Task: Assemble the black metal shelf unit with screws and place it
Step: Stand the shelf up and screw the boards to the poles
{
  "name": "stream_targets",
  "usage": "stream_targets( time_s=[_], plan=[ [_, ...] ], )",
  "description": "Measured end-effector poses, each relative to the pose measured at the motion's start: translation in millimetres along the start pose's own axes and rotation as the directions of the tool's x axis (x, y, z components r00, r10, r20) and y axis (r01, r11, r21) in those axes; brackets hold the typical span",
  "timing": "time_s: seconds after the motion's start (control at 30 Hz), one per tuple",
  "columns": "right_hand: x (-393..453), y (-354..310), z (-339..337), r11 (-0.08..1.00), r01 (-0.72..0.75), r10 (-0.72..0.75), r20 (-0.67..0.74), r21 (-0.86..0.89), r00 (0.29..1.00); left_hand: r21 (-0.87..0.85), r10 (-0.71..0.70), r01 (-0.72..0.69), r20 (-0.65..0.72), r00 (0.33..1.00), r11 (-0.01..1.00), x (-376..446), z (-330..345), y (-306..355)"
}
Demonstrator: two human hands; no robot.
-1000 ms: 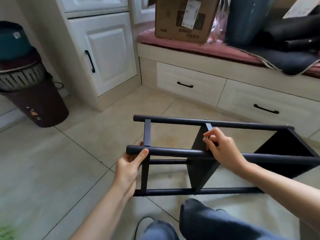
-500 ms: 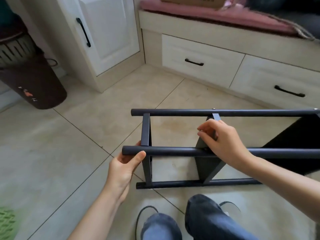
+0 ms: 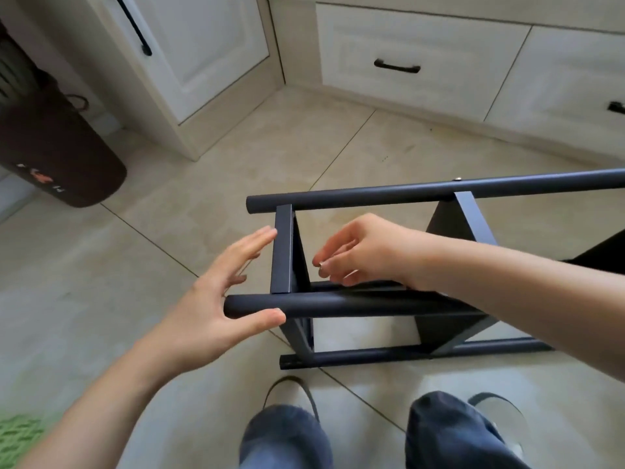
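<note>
While left hand (image 3: 216,299) splays open, right hand (image 3: 365,252) pinches sm. screw (image 3: 320,264)

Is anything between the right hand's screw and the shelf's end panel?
Nothing visible. The right hand pinches a small screw just right of the end panel, open air between; the left hand stays outside.

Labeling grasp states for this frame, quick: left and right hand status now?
Left hand: open, fingers straight, thumb against the near tube of the black shelf frame.
Right hand: fingertips pinching a small silvery piece, likely a screw.
</note>
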State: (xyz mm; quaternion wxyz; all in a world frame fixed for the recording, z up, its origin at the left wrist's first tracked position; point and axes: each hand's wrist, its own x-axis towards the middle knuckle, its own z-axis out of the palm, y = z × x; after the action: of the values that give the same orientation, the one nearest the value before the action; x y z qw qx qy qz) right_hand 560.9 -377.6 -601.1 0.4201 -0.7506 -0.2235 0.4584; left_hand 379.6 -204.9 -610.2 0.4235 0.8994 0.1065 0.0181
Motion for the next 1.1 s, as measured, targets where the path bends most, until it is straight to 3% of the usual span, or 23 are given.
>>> stream_targets(
  time_s=[0.13, 0.23, 0.33, 0.43, 0.8, 1.1],
  plan=[
    [14.8, 2.9, 9.3, 0.997, -0.063, 0.059, 0.104, 0.040, 0.993, 0.281, 0.181, -0.220, 0.159, 0.971, 0.934, 15.3, -16.1, -0.1],
    [14.6, 9.5, 12.0, 0.994, -0.075, 0.065, 0.120, 0.083, 0.991, 0.502, 0.284, -0.415, 0.318, 0.905, 0.759, 30.9, -26.8, 0.3],
    [9.7, 14.5, 14.1, 0.988, -0.104, 0.085, 0.162, 0.112, 0.983, 0.573, 0.326, -0.570, 0.477, 0.816, 0.588, 48.2, -31.9, 4.6],
    [5.9, 18.5, 21.3, 0.985, -0.129, 0.102, 0.210, 0.117, 0.972, 0.572, 0.320, -0.646, 0.571, 0.756, 0.505, 58.1, -30.2, 7.8],
    [17.7, 15.9, 35.2, 0.965, -0.199, 0.117, 0.404, 0.169, 0.907, 0.498, 0.365, -0.617, 0.515, 0.776, 0.609, 44.8, -19.5, 0.1],
    [31.5, 23.0, 44.9, 0.927, -0.281, 0.073, 0.615, 0.248, 0.785, 0.445, 0.376, -0.590, 0.481, 0.792, 0.673, 39.6, -17.4, -5.2]
  ],
)
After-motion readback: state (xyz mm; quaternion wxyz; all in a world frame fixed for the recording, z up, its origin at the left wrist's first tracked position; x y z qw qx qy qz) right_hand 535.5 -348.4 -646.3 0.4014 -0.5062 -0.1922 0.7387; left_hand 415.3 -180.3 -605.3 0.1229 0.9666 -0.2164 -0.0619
